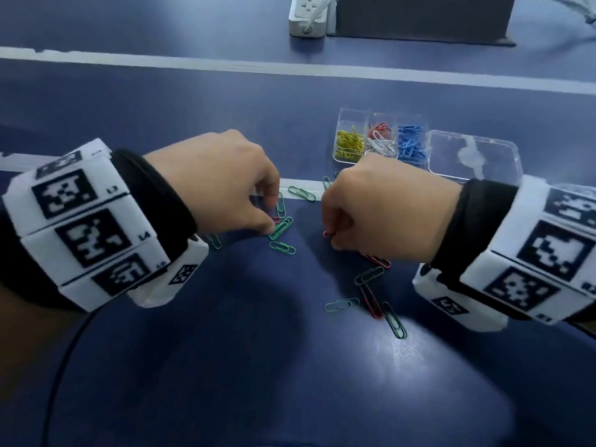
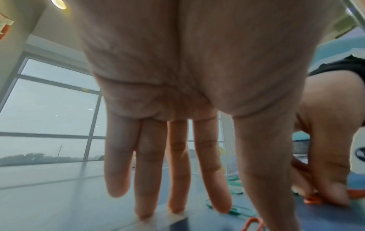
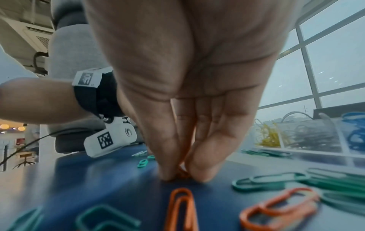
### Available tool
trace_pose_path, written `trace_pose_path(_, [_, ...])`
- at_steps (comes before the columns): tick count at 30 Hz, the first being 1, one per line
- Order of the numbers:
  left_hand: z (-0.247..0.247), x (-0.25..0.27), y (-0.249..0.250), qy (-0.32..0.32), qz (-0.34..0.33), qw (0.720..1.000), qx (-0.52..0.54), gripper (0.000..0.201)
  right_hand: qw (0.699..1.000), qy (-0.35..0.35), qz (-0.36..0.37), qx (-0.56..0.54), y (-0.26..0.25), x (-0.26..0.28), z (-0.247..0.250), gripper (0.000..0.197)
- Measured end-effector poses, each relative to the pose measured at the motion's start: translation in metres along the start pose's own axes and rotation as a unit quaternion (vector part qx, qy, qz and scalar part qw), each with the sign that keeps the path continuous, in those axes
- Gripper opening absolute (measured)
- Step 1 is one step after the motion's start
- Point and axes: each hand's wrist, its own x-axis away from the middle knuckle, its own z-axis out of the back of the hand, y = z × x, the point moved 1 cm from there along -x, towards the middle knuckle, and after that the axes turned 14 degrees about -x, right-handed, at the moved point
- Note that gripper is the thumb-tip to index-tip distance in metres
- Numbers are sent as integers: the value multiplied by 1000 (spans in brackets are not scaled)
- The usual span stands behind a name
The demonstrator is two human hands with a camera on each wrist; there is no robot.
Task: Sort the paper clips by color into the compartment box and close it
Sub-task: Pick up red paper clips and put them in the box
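The clear compartment box point(image 1: 350, 156) stands at the back right and holds yellow point(image 1: 349, 144), white and red point(image 1: 381, 137), and blue clips point(image 1: 410, 145); its lid point(image 1: 474, 154) lies open to the right. My right hand point(image 1: 335, 237) pinches a red paper clip point(image 3: 182, 173) against the blue table. My left hand point(image 1: 274, 217) points straight fingers down among green clips point(image 1: 282, 227), beside a small red clip point(image 1: 275, 220); it grips nothing. More red point(image 1: 371, 300) and green clips point(image 1: 395, 317) lie loose under the right wrist.
A white power strip point(image 1: 308, 14) and a dark box point(image 1: 419, 17) sit at the far edge. White tape lines point(image 1: 193, 61) cross the table. A black cable point(image 1: 64, 350) runs from my left wrist.
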Motion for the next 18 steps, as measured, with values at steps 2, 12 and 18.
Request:
trace_pose_path(2, [-2,-1,2,3,-7,1000,-26,22,1000,-1,8,-11,-2,0,-1,16])
trace_pose_path(12, [-2,5,2,27,0,997,75,12,930,71,-138,-334,39,16,28,20])
trace_pose_path(18, [2,13,28,98,-95,970,200,16,957,73,-158,-231,67,30,22,19])
